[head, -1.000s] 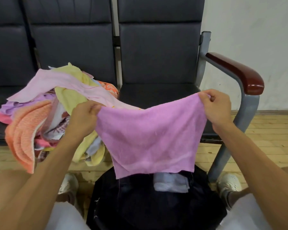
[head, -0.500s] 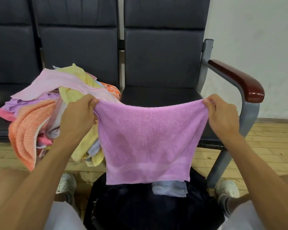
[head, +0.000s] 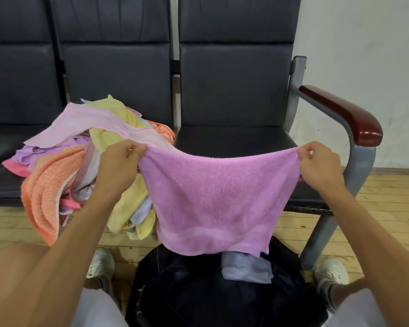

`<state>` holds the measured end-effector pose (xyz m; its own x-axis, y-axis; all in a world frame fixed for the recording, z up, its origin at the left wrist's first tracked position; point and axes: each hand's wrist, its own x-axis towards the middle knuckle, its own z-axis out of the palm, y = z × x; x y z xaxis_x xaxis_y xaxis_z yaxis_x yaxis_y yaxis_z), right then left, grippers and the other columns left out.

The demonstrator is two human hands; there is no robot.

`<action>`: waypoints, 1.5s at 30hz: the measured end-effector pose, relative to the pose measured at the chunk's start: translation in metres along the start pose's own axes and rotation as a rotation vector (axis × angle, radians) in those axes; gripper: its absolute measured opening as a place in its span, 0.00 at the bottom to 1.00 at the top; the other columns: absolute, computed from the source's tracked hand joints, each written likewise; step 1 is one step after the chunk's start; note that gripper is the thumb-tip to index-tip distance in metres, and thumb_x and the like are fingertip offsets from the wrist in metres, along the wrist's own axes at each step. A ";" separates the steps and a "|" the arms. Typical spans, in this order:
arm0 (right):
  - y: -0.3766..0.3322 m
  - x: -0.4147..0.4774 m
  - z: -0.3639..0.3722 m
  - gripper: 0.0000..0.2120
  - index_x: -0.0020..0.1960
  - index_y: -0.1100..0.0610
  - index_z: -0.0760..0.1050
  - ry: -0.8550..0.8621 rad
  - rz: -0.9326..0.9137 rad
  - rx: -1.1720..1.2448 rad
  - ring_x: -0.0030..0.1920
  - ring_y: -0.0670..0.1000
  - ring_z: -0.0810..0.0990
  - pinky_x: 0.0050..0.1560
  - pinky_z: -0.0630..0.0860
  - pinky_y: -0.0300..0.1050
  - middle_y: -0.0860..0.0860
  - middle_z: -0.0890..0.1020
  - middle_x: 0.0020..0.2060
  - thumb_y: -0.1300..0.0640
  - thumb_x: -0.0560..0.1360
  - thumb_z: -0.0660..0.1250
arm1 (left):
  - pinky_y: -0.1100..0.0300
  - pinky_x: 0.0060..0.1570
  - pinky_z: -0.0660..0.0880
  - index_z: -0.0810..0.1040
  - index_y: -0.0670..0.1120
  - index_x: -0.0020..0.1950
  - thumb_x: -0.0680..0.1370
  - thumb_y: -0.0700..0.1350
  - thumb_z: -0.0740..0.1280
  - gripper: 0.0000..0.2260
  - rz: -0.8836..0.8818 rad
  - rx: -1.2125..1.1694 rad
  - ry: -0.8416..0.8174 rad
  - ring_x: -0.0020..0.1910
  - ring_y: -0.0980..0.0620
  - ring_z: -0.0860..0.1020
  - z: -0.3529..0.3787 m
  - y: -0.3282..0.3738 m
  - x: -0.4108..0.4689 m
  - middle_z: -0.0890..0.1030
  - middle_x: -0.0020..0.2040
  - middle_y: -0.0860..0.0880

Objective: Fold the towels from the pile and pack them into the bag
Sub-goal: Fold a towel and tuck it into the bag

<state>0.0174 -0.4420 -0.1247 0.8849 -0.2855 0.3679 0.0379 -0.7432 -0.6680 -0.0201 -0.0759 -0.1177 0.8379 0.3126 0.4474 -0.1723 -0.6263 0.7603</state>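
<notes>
A purple towel [head: 217, 197] hangs spread in the air in front of me. My left hand [head: 118, 166] pinches its upper left corner and my right hand [head: 319, 166] pinches its upper right corner. Its lower edge hangs over the open black bag [head: 198, 291] on the floor between my feet. Inside the bag lies a folded light blue towel [head: 246, 267], partly hidden by the purple one. The pile of towels [head: 80, 161], pink, yellow, orange and lilac, lies on the chair seat at the left, behind my left hand.
A row of dark padded chairs [head: 234, 90] faces me; the right seat [head: 234, 138] is bare. A grey metal frame with a red-brown armrest [head: 345, 116] stands at the right. Wooden floor [head: 387, 197] lies below, with my white shoes [head: 331, 272] beside the bag.
The towel went from slanted and rumpled to hanging flat and square. Both hands have risen slightly and pulled its top edge straighter between them.
</notes>
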 end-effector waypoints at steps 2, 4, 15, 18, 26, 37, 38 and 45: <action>0.001 0.001 0.001 0.04 0.51 0.55 0.72 0.034 0.011 0.080 0.45 0.53 0.78 0.51 0.79 0.52 0.52 0.76 0.45 0.57 0.82 0.59 | 0.40 0.48 0.78 0.82 0.42 0.48 0.80 0.45 0.65 0.09 -0.008 -0.006 0.008 0.43 0.41 0.81 0.000 -0.002 0.001 0.83 0.43 0.43; 0.000 0.001 0.002 0.04 0.51 0.55 0.73 0.070 0.039 0.174 0.46 0.50 0.76 0.49 0.74 0.45 0.50 0.76 0.46 0.56 0.82 0.60 | 0.41 0.51 0.78 0.83 0.42 0.51 0.79 0.44 0.66 0.08 -0.019 -0.041 0.014 0.45 0.43 0.81 0.001 -0.004 0.001 0.83 0.45 0.45; 0.005 0.004 0.001 0.06 0.51 0.53 0.82 0.090 0.141 0.376 0.53 0.50 0.78 0.56 0.77 0.43 0.48 0.80 0.50 0.60 0.75 0.71 | 0.59 0.54 0.75 0.83 0.43 0.55 0.75 0.38 0.71 0.09 0.013 -0.061 0.070 0.49 0.52 0.80 0.007 -0.008 0.000 0.82 0.49 0.52; 0.005 0.002 0.000 0.08 0.53 0.55 0.83 0.116 0.124 0.316 0.50 0.48 0.78 0.56 0.75 0.41 0.47 0.80 0.48 0.60 0.74 0.73 | 0.57 0.53 0.76 0.84 0.42 0.52 0.73 0.39 0.73 0.08 0.021 -0.004 0.124 0.47 0.50 0.81 0.008 -0.012 0.003 0.83 0.47 0.49; 0.001 -0.005 -0.009 0.06 0.50 0.59 0.84 0.221 -0.051 0.075 0.43 0.46 0.76 0.48 0.71 0.35 0.54 0.83 0.45 0.61 0.74 0.72 | 0.50 0.54 0.76 0.85 0.46 0.46 0.72 0.42 0.74 0.04 -0.045 0.018 0.192 0.47 0.47 0.80 0.009 -0.007 0.000 0.83 0.47 0.48; -0.007 0.038 -0.016 0.10 0.49 0.56 0.71 0.220 -0.041 0.244 0.45 0.51 0.78 0.43 0.77 0.39 0.46 0.73 0.40 0.68 0.75 0.68 | 0.55 0.28 0.80 0.68 0.44 0.51 0.82 0.41 0.60 0.02 -0.222 -0.279 0.025 0.38 0.38 0.82 0.040 0.025 0.045 0.73 0.50 0.44; -0.007 0.046 -0.015 0.10 0.49 0.56 0.71 0.238 -0.041 0.256 0.45 0.52 0.79 0.45 0.79 0.42 0.47 0.74 0.41 0.68 0.75 0.67 | 0.58 0.26 0.79 0.67 0.44 0.50 0.82 0.41 0.59 0.02 -0.232 -0.310 0.029 0.37 0.39 0.82 0.048 0.027 0.052 0.72 0.49 0.44; 0.009 0.102 0.011 0.10 0.52 0.59 0.83 0.248 0.021 0.279 0.47 0.55 0.82 0.55 0.80 0.53 0.55 0.84 0.46 0.65 0.76 0.63 | 0.53 0.46 0.78 0.73 0.39 0.54 0.81 0.41 0.60 0.06 -0.214 -0.197 0.076 0.49 0.46 0.77 0.109 0.016 0.097 0.77 0.50 0.43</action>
<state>0.1135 -0.4709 -0.1000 0.7490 -0.4623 0.4747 0.1764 -0.5515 -0.8153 0.1149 -0.1338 -0.1133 0.8262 0.4797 0.2955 -0.0993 -0.3924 0.9144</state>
